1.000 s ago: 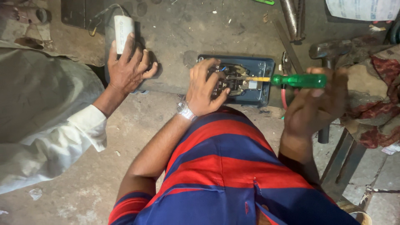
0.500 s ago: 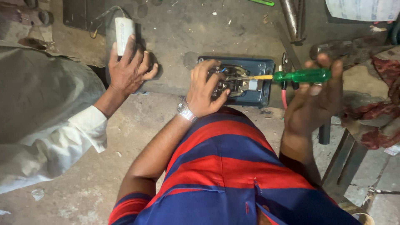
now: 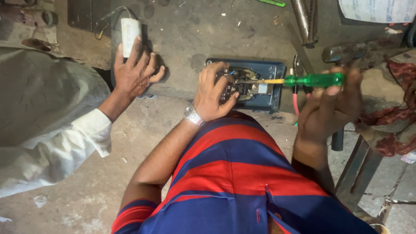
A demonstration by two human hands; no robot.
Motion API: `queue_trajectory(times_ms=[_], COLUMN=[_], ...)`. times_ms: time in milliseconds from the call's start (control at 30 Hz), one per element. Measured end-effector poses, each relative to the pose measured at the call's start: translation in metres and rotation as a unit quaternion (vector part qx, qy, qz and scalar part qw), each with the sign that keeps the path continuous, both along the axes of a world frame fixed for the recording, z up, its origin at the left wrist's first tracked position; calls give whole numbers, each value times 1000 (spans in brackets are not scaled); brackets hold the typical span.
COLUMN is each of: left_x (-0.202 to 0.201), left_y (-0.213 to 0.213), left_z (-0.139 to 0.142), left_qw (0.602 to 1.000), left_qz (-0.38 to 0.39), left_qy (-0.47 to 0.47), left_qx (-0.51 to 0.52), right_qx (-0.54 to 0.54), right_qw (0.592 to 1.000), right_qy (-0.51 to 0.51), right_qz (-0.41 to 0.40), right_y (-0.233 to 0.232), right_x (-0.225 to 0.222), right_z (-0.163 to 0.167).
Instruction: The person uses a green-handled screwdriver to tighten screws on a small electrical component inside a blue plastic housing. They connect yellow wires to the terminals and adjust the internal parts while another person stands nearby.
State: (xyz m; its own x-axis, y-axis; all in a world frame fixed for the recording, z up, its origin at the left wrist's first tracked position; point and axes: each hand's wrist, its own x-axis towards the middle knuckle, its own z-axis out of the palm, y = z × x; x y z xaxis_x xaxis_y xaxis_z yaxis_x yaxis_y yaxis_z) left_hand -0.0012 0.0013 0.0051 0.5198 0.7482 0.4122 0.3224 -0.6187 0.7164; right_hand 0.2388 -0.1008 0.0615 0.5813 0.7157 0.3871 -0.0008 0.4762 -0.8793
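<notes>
Screwdriver tip in a small switch mechanism

Right hand [image 3: 331, 108] clenches the green translucent-handled screwdriver [image 3: 314, 80]: light, stiff, slick plastic, best gripped mid-handle. Its tip meets the blue rectangular metal switch box [image 3: 271, 84] at the left hand's [image 3: 214, 93] three o'clock; those fingers pinch the fragile contacts.

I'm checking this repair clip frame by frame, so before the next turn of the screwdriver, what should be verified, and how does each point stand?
1. Right hand has the green-handled screwdriver in its grip: ok.
2. Tip seated in a screw of the switch mechanism: cannot tell, fingers hide it.
3. Left hand steadies the mechanism in the blue box: ok.
4. Left fingers clear of the tip: not ok, they sit right beside it.
5. Other person's hand away from the box: ok, it rests by the white cylinder.
</notes>
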Motion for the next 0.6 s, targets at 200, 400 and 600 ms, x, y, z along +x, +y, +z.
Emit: queue_trajectory(times_ms=[200,400,600], left_x=[1,0,1], left_y=[0,0,0], left_z=[1,1,1], left_qw=[1000,1000,1000], left_qz=[4,-3,-2], left_qy=[-5,-8,-10], left_qx=[1,1,1], right_qx=[-19,-21,34], right_qw=[1000,1000,998], right_qy=[-20,-15,35], right_qz=[-11,-13,37], right_y=[-3,-5,0], right_x=[6,8,4], right_z=[-9,-8,-8])
